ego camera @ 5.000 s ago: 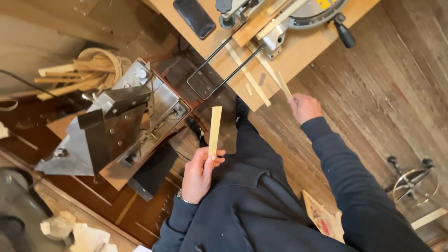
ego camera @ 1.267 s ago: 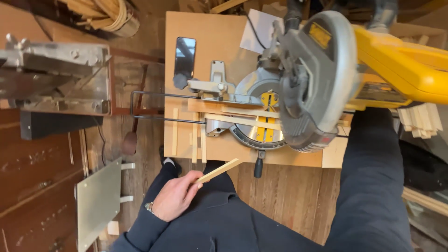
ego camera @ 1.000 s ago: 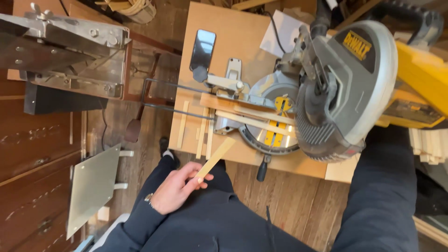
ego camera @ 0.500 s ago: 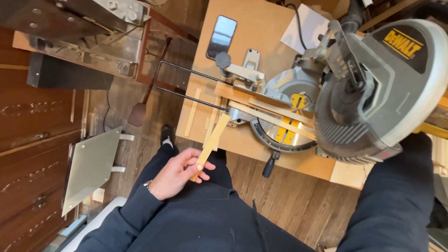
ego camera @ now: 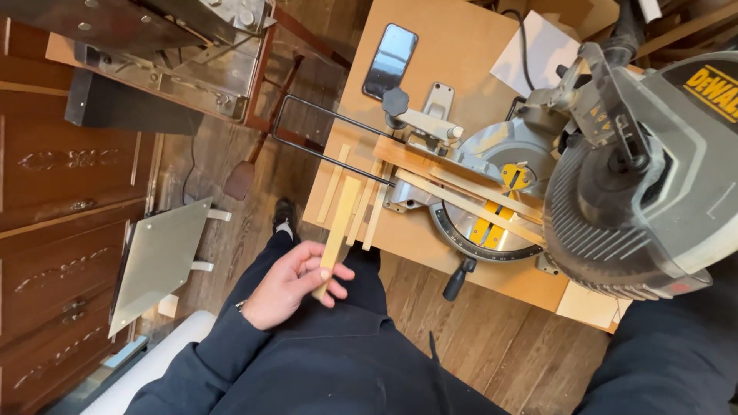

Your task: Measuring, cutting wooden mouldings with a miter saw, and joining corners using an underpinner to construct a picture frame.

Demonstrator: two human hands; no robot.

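Left hand (ego camera: pixel 288 280) pinches one end of a thin pale wooden strip (ego camera: pixel 338 227) between thumb and fingers; fingers otherwise loosely curled. The strip's far end reaches over the near edge of the light-brown board worktop (ego camera: pixel 453 54), just beside three similar pale wood strips (ego camera: pixel 361 204) lying flat there. Right hand not visible: only a dark sleeve (ego camera: pixel 676 353) at lower right, so its state cannot be told

Step in hand, as judged: bringing the held strip up to the grey and yellow mitre saw (ego camera: pixel 615 161), whose round blade housing is raised over the turntable. Two long strips (ego camera: pixel 469 201) already lie across the saw bed against the fence. The next move would call for laying the strip flat and square to the fence, fingers well clear of the blade line

Labels and signs:
- yellow rectangular label with dark lettering, upper right of the blade housing
- yellow scale plates on the turntable, under the long strips
- white sheet of paper (ego camera: pixel 538 54) on the far part of the worktop, partly under the saw
- dark rectangular phone (ego camera: pixel 390 60), face up, far left of the worktop

Black wire support loop (ego camera: pixel 315 134) juts off the worktop's left side over the wooden plank floor (ego camera: pixel 492 346)
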